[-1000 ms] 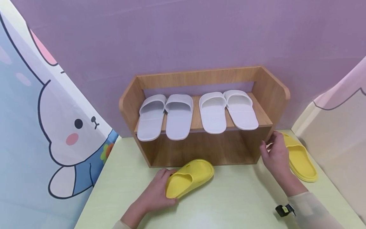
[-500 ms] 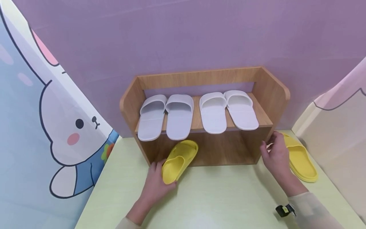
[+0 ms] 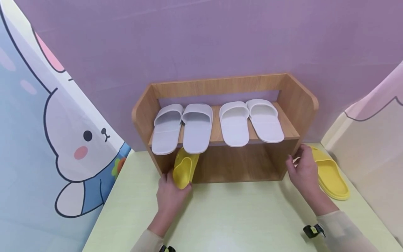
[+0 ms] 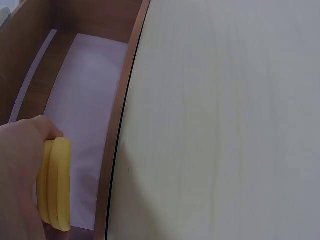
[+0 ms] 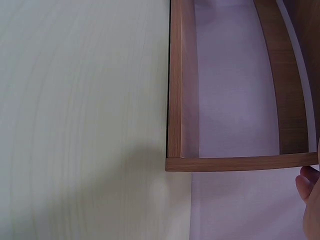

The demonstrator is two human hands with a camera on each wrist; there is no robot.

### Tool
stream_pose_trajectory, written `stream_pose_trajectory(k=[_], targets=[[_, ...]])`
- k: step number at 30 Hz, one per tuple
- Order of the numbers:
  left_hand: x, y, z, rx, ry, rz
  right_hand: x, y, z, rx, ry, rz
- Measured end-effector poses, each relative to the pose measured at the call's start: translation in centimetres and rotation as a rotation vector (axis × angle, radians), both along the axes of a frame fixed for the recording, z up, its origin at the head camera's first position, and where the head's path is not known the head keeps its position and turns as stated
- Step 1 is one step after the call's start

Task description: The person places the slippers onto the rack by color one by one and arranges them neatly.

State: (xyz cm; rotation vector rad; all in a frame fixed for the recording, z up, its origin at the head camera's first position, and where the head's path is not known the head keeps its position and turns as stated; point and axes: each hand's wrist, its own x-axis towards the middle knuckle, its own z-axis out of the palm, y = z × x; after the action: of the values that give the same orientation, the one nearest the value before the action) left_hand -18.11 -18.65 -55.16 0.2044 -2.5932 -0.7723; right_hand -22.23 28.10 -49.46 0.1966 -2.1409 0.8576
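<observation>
A yellow slipper [image 3: 182,172] is partly inside the lower compartment of a wooden shoe rack [image 3: 217,89], its front hidden beneath the upper shelf. My left hand [image 3: 172,196] grips its heel end, thumb on the right side and fingers on the left. In the left wrist view, that hand [image 4: 22,175] holds the yellow slipper [image 4: 56,185] over the rack's lower opening. My right hand [image 3: 306,173] holds the front edge of the rack's right side panel. Only its fingertips [image 5: 306,182] show in the right wrist view, against the panel's outer side.
Two grey-white slippers [image 3: 197,131] and two white slippers [image 3: 235,129] stand on the upper shelf. Another yellow slipper [image 3: 332,176] lies on the pale green tabletop [image 3: 239,217], right of the rack. A purple backdrop [image 3: 214,38] rises behind; a rabbit-print cloth [image 3: 75,168] hangs left.
My left hand has carried the yellow slipper from in front of the rack leftward and into the lower compartment, turning its toe toward the back. The right hand stays in place at the side panel.
</observation>
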Motion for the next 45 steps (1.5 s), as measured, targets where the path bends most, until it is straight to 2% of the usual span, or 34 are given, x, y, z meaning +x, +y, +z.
stream_pose_trajectory(k=[4,10,18,22,34,41,45], targets=[[-0.6,0.2,-0.2,-0.025,0.017,0.004,-0.1,0.0,0.0,0.004,0.014,0.005],[-1.3,0.5,-0.3,-0.016,-0.015,0.009,-0.2,0.0,-0.1,0.01,0.022,0.014],[-2.0,0.5,-0.5,-0.099,-0.015,0.027,-0.1,0.0,-0.1,0.005,0.018,0.012],[-2.1,0.7,-0.4,-0.121,-0.01,0.036,-0.1,0.0,0.0,0.0,0.015,0.013],[-2.3,1.1,-0.7,-0.105,-0.042,0.071,-0.1,0.1,-0.1,-0.003,-0.002,0.006],[-2.7,1.2,-0.8,-0.167,-0.014,0.069,-0.3,0.1,-0.2,0.006,0.011,0.008],[-2.8,1.4,-0.7,-0.191,-0.022,0.075,-0.3,0.0,-0.2,0.0,0.006,0.006]])
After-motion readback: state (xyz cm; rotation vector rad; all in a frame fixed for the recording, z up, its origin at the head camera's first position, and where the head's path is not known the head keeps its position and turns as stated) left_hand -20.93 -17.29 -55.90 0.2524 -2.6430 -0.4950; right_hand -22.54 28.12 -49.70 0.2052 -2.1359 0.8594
